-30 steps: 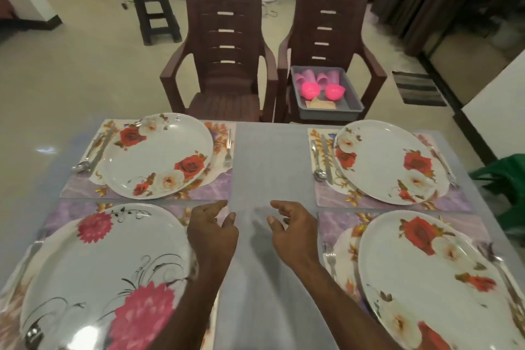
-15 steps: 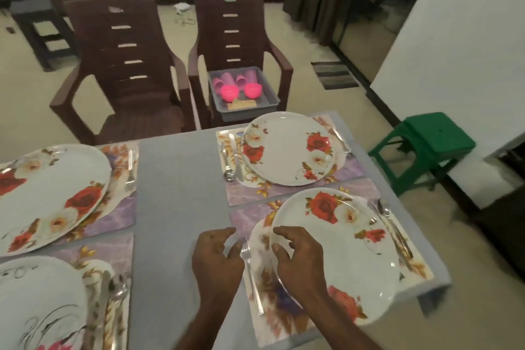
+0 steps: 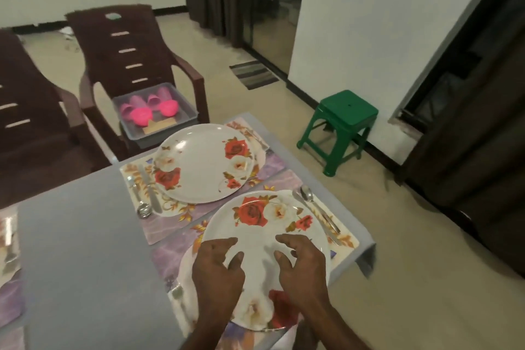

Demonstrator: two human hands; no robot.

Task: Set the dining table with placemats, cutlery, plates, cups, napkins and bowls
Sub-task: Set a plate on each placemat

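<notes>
A white plate with red roses (image 3: 264, 224) lies on a purple placemat (image 3: 170, 253) at the table's near right corner. My left hand (image 3: 217, 270) and my right hand (image 3: 301, 267) hover over its near half, fingers spread, holding nothing. A spoon (image 3: 312, 204) lies right of this plate and a fork (image 3: 177, 295) left of it. Behind it a second rose plate (image 3: 204, 162) sits on its own placemat (image 3: 270, 162) with a spoon and a knife (image 3: 150, 193) beside it. A grey tray (image 3: 136, 133) holding pink cups and bowls (image 3: 167, 108) rests on a brown chair (image 3: 127, 51).
The grey table (image 3: 85, 250) ends close to the right of the near plate. A green stool (image 3: 343, 125) stands on the floor to the right. A second brown chair (image 3: 28, 122) is at far left. Part of another place setting (image 3: 8, 239) shows at the left edge.
The view has swung right. Both hands moved from the table's middle to over the near right plate; the left hand now hovers above the plate instead of beside the fork.
</notes>
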